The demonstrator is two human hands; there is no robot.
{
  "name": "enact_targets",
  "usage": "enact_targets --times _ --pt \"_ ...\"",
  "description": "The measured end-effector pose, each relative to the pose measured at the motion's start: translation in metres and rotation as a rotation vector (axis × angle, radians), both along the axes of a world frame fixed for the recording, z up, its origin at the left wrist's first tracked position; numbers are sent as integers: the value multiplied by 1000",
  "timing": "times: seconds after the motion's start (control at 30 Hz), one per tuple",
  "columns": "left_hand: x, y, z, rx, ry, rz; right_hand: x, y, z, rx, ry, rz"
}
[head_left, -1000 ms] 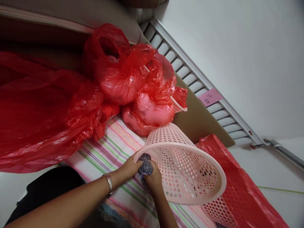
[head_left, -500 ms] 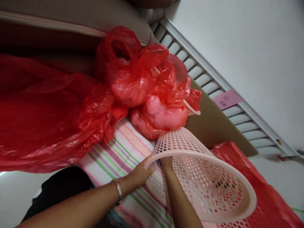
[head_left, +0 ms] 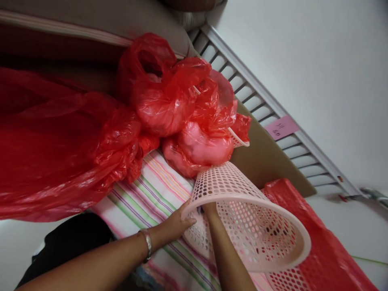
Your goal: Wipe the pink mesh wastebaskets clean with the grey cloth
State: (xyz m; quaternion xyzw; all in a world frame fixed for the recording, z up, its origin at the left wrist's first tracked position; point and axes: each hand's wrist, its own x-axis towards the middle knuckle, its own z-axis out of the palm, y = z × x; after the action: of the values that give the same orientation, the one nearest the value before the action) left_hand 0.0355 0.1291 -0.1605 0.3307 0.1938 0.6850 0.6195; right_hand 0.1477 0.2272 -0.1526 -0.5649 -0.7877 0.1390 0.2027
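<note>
A pink perforated plastic basket (head_left: 228, 182) lies tilted on its side, its wide mouth turned toward me. My left hand (head_left: 178, 221), with a silver bangle on the wrist, is closed on the left edge of the rim, the thumb inside the mouth. Inside the basket, near its left wall, is my right hand (head_left: 209, 208). Its fingers are mostly hidden, and a small dark purplish bit shows beside them. Under the basket lies a striped cloth (head_left: 154, 190). Red plastic bags (head_left: 200, 145) with pink contents sit just beyond the basket.
A large red plastic bag (head_left: 60, 153) fills the left. More red plastic (head_left: 315, 238) lies right of the basket, beside another perforated pink piece (head_left: 287, 279). Behind stand a brown board (head_left: 260, 157) and a slatted white rail (head_left: 257, 99) with a pink note (head_left: 281, 127).
The view has shifted slightly, so most things sit a little further left. The basket's mouth has turned and lifted slightly. The left hand stays on the rim, the right hand inside.
</note>
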Motion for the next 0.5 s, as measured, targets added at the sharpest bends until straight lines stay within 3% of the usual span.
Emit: enact_targets --times 0.13,0.3,0.37,0.5 --pt "2 2 -3 12 29 46 8 -1 20 -18 4 26" --pt "5 5 -13 16 110 95 37 -53 14 12 64 194" --pt "5 6 -15 21 128 94 43 -62 10 -1 71 204" --pt "6 8 -14 34 92 85 35 -38 7 0 181 112"
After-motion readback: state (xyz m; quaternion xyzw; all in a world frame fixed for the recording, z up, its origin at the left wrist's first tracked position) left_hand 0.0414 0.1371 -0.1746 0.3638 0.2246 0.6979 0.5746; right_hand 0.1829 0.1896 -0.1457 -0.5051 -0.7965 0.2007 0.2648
